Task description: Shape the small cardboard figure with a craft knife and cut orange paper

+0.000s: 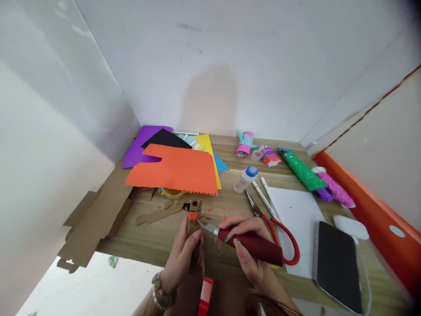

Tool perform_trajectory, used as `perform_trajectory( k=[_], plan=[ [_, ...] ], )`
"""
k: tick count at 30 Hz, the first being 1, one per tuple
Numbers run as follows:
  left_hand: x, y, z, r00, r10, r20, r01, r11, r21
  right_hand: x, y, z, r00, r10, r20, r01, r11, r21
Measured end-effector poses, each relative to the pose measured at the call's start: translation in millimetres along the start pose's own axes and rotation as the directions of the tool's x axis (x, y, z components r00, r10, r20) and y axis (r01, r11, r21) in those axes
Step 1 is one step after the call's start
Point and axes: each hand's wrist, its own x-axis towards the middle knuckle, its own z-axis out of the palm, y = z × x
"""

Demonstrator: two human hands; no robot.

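My left hand (179,254) is closed around a narrow brown cardboard piece (195,205), held upright near the table's front edge. The piece has a dark round spot near its top and a band of small orange bits (194,216) below it. In my right hand (251,235) lies a knife (256,249) with a thick dark red handle. Its pointed metal tip meets the cardboard at or just beside the orange band; exact contact is hard to tell. Small orange paper scraps (225,217) are scattered on the wood behind my right hand.
Orange paper (177,169) covers other coloured sheets at back left, beside folded cardboard (98,219). A glue bottle (244,181), red-handled scissors (291,239), white pens (263,195), white paper (296,210) and a phone (338,263) lie rightward. Paper-covered crafts (302,171) stand behind.
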Motion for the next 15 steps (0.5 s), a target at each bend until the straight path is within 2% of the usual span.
perform_trajectory(
  k=[2,3,5,7,10,15],
  plan=[
    [0,1,0.2,1.0,-0.01,0.015,0.011,1.0,-0.025,0,4,0,0.998,-0.032,-0.052,0.036,0.997,0.072],
    [1,2,0.4,1.0,-0.015,0.024,0.016,0.999,-0.039,1,6,0,0.991,-0.044,-0.127,0.056,0.994,0.094],
    [1,2,0.6,0.999,-0.018,0.039,0.021,0.998,-0.065,7,7,1,0.949,-0.039,-0.314,0.066,0.995,0.075],
    [0,2,0.3,0.999,-0.002,0.036,0.006,0.996,-0.089,15,7,1,0.907,0.022,-0.421,-0.011,1.0,0.027],
    [-1,1,-1.1,0.999,0.044,0.016,-0.042,0.994,-0.1,23,7,2,0.896,0.156,-0.417,-0.184,0.982,-0.029],
    [-3,0,-3.3,0.998,0.065,-0.024,-0.067,0.994,-0.091,19,17,1,0.904,0.156,-0.397,-0.244,0.953,-0.18]
  ],
)
